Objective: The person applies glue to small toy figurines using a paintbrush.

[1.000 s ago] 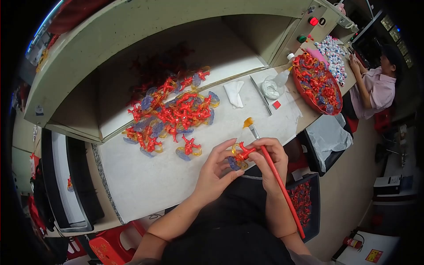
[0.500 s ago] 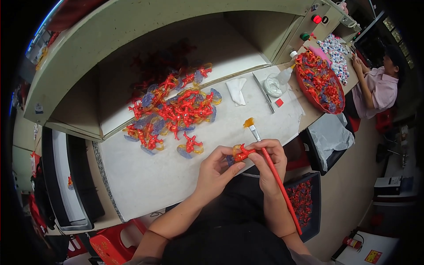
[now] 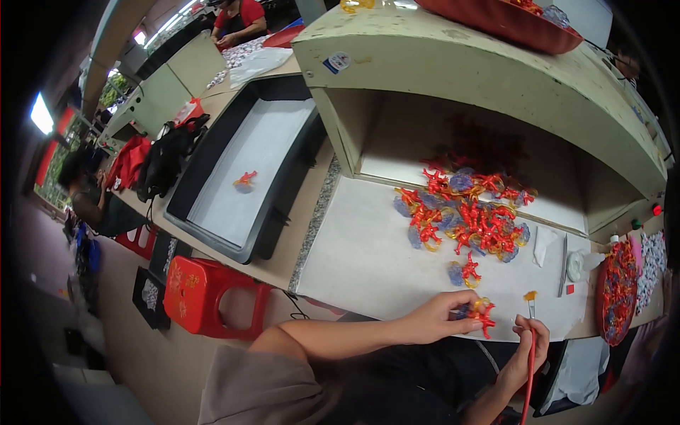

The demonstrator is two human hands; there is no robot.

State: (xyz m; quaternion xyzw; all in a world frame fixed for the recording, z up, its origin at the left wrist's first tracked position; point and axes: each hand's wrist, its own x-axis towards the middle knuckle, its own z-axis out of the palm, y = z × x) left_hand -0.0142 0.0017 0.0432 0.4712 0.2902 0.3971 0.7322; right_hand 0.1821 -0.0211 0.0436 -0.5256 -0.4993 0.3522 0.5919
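Note:
Between the fingertips of my left hand (image 3: pixel 440 317) is a small red toy figurine (image 3: pixel 486 320) with clear yellow and purple parts. My right hand (image 3: pixel 533 341), a little apart to the right, grips a flat paintbrush (image 3: pixel 530 375) by its long red handle. The bristles point away from me and carry yellow-orange colour. Just beyond the left hand, a single figurine (image 3: pixel 470 270) of the same kind rests on the white sheet (image 3: pixel 368 244). Farther off lies a heap of such figurines (image 3: pixel 478 221), partly inside the shadowed opening of a pale green booth (image 3: pixel 453 60).
Left of the sheet stands a black tray (image 3: pixel 265 230) lined with white, one figurine (image 3: pixel 245 182) in it. At right are a folded white cloth (image 3: pixel 544 244), a metal strip (image 3: pixel 563 265) and a heaped red basket (image 3: pixel 615 297). A red stool (image 3: pixel 191 297) stands below. Other people work beyond.
My view has swung left, bringing the black tray and stool into sight. My right hand has come away from the figurine, keeping the paintbrush; the left hand now holds the figurine alone.

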